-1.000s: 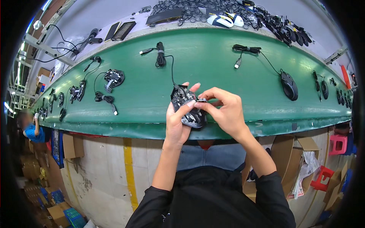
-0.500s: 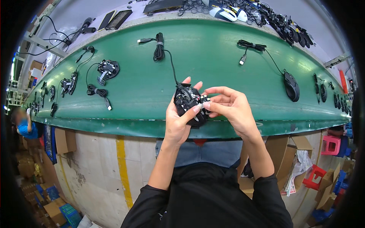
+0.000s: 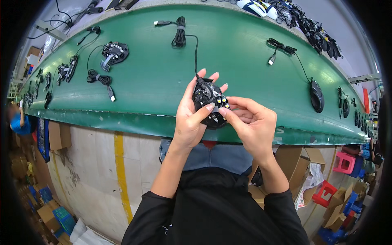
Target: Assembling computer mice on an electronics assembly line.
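Observation:
My left hand (image 3: 188, 125) cradles an opened computer mouse (image 3: 202, 94), its cover off and its inner parts showing. The fingers reach under it and the thumb presses on top. A small black circuit board (image 3: 221, 100) with several yellow-white squares lies over the right side of the mouse, its face turned up. Thumb and fingers of my right hand (image 3: 258, 125) pinch this board at its right edge. From the mouse a cable runs up to a tied cable bundle (image 3: 179, 32) on the green surface. The fingers hide part of the mouse's underside.
Another opened mouse (image 3: 115, 52) with a bundled cable (image 3: 99, 78) lies to the left. A closed black mouse (image 3: 316, 96) lies to the right. More mice sit along both ends of the green bench (image 3: 232, 45). Cardboard boxes (image 3: 292, 163) stand below, right of me.
The small board has tipped so its squares face up more, with my right hand still pinching it. The whole view has shifted a little; the mouse stays in my left hand.

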The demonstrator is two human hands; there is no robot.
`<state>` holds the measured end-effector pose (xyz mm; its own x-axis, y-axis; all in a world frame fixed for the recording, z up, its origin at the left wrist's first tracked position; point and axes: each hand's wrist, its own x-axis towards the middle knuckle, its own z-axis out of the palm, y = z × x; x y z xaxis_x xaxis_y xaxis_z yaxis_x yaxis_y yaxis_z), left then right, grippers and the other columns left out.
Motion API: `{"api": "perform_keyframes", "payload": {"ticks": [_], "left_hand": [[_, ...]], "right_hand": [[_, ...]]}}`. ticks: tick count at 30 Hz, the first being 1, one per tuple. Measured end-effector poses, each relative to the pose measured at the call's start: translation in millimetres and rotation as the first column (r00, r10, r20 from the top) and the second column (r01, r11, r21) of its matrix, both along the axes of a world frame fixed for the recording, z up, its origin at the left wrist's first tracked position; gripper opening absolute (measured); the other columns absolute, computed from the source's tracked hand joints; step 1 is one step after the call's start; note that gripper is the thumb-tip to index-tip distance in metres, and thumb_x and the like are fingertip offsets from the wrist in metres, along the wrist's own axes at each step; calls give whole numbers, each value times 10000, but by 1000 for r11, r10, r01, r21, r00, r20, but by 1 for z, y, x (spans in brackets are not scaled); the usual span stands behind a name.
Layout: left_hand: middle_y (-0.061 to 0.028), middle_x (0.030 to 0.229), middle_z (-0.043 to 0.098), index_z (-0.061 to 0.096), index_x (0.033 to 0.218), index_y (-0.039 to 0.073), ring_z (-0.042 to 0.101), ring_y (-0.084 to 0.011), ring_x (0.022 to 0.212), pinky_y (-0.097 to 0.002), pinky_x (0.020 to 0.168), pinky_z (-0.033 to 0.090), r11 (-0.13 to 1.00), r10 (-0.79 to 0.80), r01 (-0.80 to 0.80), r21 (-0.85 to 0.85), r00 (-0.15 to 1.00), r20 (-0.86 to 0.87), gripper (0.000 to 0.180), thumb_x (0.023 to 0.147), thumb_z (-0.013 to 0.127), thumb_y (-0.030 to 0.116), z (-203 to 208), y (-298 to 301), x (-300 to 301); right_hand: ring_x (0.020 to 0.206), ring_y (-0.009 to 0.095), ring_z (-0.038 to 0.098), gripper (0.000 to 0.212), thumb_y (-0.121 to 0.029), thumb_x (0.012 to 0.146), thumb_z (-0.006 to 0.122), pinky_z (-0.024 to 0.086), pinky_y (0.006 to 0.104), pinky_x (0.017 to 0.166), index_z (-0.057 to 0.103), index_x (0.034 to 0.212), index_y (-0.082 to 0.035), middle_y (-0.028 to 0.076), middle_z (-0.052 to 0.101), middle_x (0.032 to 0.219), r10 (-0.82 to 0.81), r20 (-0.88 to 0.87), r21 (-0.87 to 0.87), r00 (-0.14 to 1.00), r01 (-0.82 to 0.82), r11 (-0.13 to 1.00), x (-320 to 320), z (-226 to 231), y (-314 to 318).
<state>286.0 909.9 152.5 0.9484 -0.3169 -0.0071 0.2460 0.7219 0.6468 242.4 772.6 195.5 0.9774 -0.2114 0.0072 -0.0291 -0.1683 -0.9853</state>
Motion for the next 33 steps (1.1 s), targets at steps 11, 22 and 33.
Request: {"api": "perform_keyframes", "payload": {"ticks": [11,22,33], "left_hand": [[-260,1457,391,219,1503,-13,495,-404,1295,-484,1066,440,997,-75,75,-2,997,5,758,834,572,-67,-9,4,5],[-283,1464,375,232,1494,-26,470,-445,1304,-520,1066,438,997,-76,76,4,997,-27,744,812,523,-78,-3,8,6],[-293,1472,356,219,1503,-24,436,-460,1329,-523,1067,439,998,-66,66,-5,997,-47,813,715,408,-91,3,13,5]], "right_hand": [[751,185,737,207,-16,789,779,600,265,619,699,965,57,155,729,851,-45,125,-193,991,69,979,-2,-15,14],[727,175,730,186,-10,782,776,599,269,600,692,936,50,141,719,840,-52,120,-232,991,79,970,-4,-12,20],[690,183,717,182,32,759,756,603,277,582,685,926,43,129,699,814,-17,250,-360,968,109,926,-5,-9,32]]}}
